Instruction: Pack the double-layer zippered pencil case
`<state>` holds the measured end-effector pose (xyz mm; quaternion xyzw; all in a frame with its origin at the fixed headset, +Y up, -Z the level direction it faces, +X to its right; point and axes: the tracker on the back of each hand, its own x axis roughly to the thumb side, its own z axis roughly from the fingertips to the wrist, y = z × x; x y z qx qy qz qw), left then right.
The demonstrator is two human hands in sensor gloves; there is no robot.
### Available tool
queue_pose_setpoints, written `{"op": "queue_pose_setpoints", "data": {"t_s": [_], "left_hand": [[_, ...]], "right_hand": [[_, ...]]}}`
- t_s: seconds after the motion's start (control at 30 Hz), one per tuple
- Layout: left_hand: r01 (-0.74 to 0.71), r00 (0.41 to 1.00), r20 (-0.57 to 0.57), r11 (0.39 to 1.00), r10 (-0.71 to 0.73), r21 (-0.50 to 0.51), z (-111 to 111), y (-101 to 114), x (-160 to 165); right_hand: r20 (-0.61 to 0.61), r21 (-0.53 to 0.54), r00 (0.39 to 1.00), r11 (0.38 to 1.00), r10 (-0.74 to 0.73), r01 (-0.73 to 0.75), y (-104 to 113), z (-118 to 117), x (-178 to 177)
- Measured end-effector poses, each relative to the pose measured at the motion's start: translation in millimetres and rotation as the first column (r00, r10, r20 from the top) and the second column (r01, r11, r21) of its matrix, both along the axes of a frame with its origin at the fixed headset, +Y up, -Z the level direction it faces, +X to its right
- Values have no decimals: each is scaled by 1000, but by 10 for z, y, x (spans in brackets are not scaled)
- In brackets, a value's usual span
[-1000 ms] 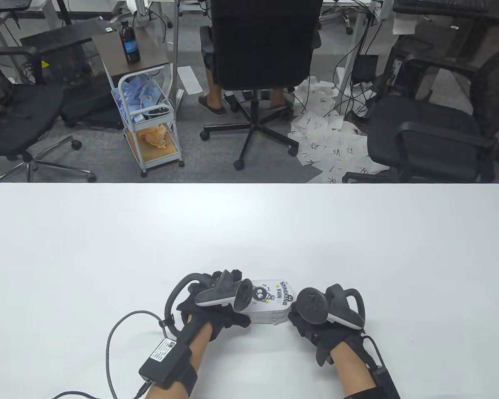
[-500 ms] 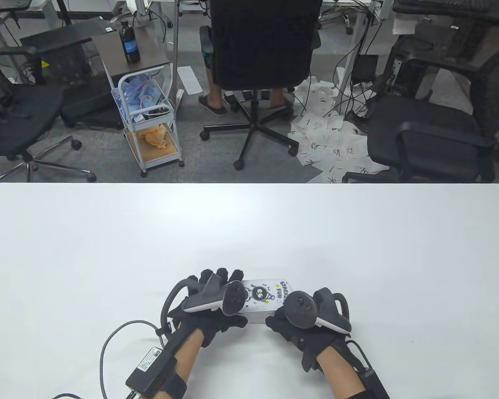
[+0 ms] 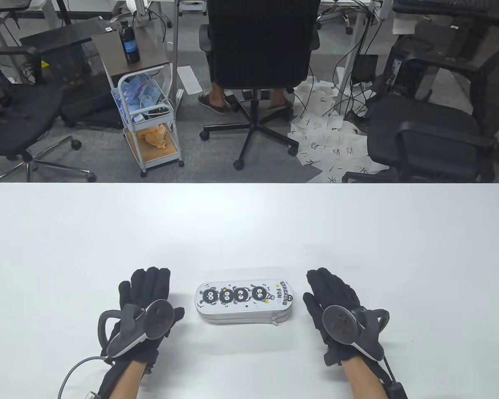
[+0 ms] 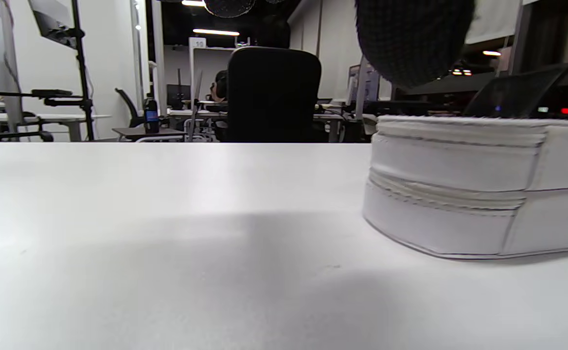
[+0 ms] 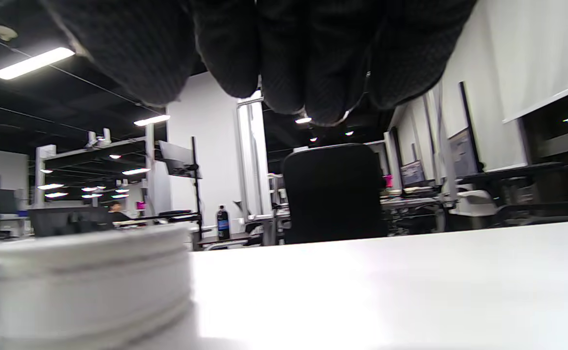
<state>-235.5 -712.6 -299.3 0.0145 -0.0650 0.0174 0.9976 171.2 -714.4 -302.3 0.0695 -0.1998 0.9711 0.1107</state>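
A white zippered pencil case (image 3: 244,302) with black cartoon faces and "STACKING FUN" print lies flat on the white table (image 3: 249,224) near the front edge, both zips shut. My left hand (image 3: 147,293) rests flat and open on the table to its left, apart from it. My right hand (image 3: 332,293) rests flat and open to its right, apart from it. The case's rounded end shows in the left wrist view (image 4: 478,187) and in the right wrist view (image 5: 82,287). Gloved fingers (image 5: 284,53) hang in at the top of the right wrist view.
The table's far edge (image 3: 249,184) runs across the middle of the table view. Beyond it stand a black office chair (image 3: 260,54), a small white cart (image 3: 147,120) and other chairs on the floor.
Both hands have let go of the pencil case and moved outward, left hand to the left, right hand to the right. They now lie flat on the table. The case lies uncovered.
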Motion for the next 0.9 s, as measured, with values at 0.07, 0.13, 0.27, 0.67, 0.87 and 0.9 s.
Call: {"op": "queue_pose_setpoints", "data": {"t_s": [0.07, 0.13, 0.27, 0.67, 0.87, 0.9], "left_hand": [[-1, 1000, -18, 1000, 0, -26, -31, -66, -40], [25, 1000, -13, 1000, -25, -18, -51, -102, -60], [63, 998, -14, 997, -64, -55, -69, -191, -52], [86, 996, 13, 995, -86, -42, -57, -171, 10], [89, 996, 18, 995, -89, -51, -59, -170, 23], [89, 996, 18, 995, -88, -54, -59, -172, 24]], "right_hand": [[17, -58, 1000, 998, 22, -21, -79, -49, 41], [28, -102, 999, 994, 33, -30, -131, -79, 71], [21, -170, 996, 982, 92, -87, -210, -93, 70], [18, -262, 987, 954, 157, -147, -315, -116, 61], [18, -271, 989, 953, 145, -135, -324, -120, 63], [18, -273, 990, 953, 142, -132, -327, -121, 64]]}}
